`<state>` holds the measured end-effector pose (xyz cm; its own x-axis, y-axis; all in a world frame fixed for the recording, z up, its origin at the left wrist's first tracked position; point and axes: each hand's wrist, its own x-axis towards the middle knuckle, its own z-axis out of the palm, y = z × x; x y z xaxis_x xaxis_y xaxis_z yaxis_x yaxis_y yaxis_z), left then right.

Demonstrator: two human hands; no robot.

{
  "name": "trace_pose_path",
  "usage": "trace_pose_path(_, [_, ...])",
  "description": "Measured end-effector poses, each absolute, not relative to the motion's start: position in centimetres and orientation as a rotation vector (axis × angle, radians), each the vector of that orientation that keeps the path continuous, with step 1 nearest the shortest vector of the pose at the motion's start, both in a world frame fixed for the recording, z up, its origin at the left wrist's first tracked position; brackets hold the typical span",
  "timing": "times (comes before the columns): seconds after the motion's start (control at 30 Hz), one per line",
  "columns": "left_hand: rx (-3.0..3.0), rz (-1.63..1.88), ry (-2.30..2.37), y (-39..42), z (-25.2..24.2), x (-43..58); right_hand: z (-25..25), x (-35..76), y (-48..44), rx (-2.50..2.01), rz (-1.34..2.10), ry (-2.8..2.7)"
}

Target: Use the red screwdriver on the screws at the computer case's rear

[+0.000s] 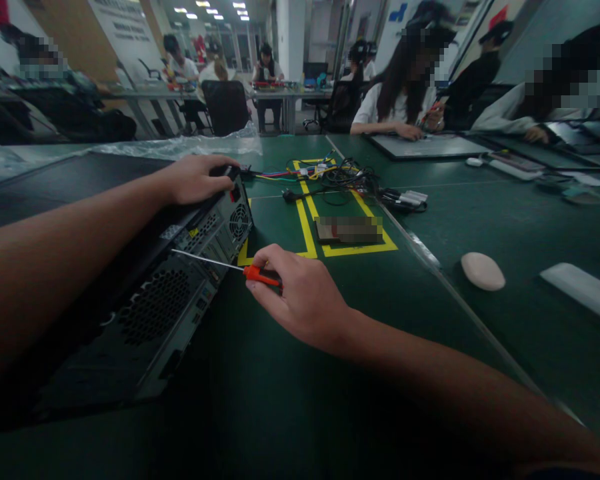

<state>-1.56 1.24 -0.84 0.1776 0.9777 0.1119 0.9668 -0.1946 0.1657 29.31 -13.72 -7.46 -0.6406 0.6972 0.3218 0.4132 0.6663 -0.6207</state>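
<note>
A black desktop computer case (155, 300) lies on its side on the green table (290, 400), its rear panel with vents and a fan grille (239, 221) facing me. My left hand (196, 179) rests on the case's top far corner, fingers curled over the edge. My right hand (300, 293) is closed on a screwdriver (230, 265) with a red handle; its thin metal shaft points left, with the tip against the rear panel.
A tangle of coloured cables (330, 175) lies beyond the case, inside a yellow taped rectangle (307, 227). A beige oval object (483, 271) and a white bar (580, 288) lie to the right. Other people sit working at the far side and at tables behind.
</note>
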Motion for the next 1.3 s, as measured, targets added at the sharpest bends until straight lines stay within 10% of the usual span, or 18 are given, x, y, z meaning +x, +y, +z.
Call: trace_pose_path(1.3, [2.352,0.411,1.92,2.0,-2.0,-2.5,-6.8,29.5,-13.5,-0.872,0.651,-2.38])
